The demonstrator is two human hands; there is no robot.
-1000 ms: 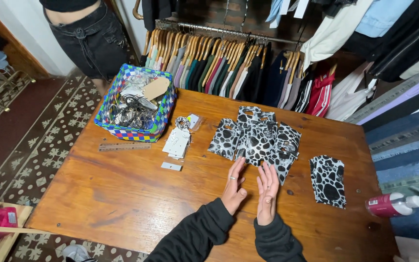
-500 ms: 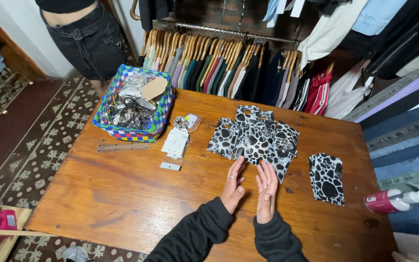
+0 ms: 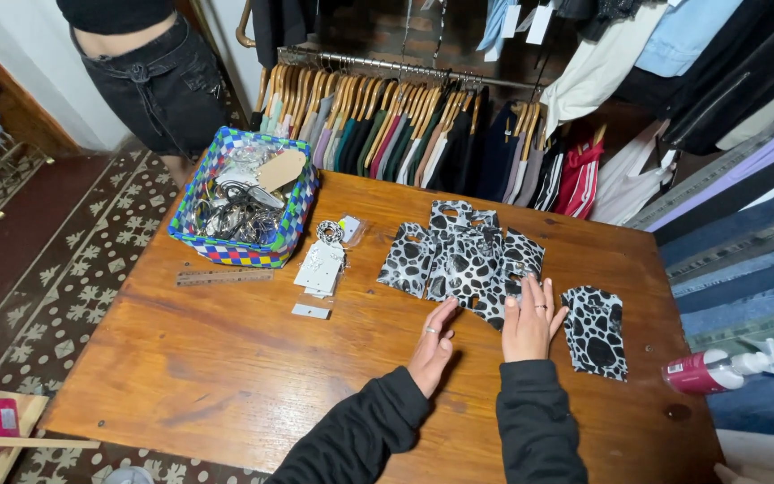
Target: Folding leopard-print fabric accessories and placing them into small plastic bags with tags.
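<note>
Right of the frame's centre, on the wooden table [image 3: 181, 376], both hands rest at the near edge of a fanned heap of black-and-white spotted bags [image 3: 463, 260]. The left hand [image 3: 432, 345] lies palm down on bare wood, fingers straight and close together, tips just short of the heap; it grips nothing. The right hand [image 3: 528, 321] lies flat too, its fingers slightly spread, tips touching the lower right edge of the heap, as if pinning or smoothing the nearest piece; I cannot tell whether any finger slips under it. The pieces overlap like a fan, which seems to keep each one easy to reach. Their long axes run roughly from the lower frame toward the top, with notched handle ends pointing up toward the clothes rail [image 3: 405, 67]. 1 single spotted bag [image 3: 595, 332] lies apart, just right of the right hand, its long axis likewise near-vertical, tilted slightly. A checked basket [image 3: 226, 251] sits upper left, with a ruler [image 3: 224, 278] below it and a spray bottle [image 3: 718, 369] at the right edge.
</note>
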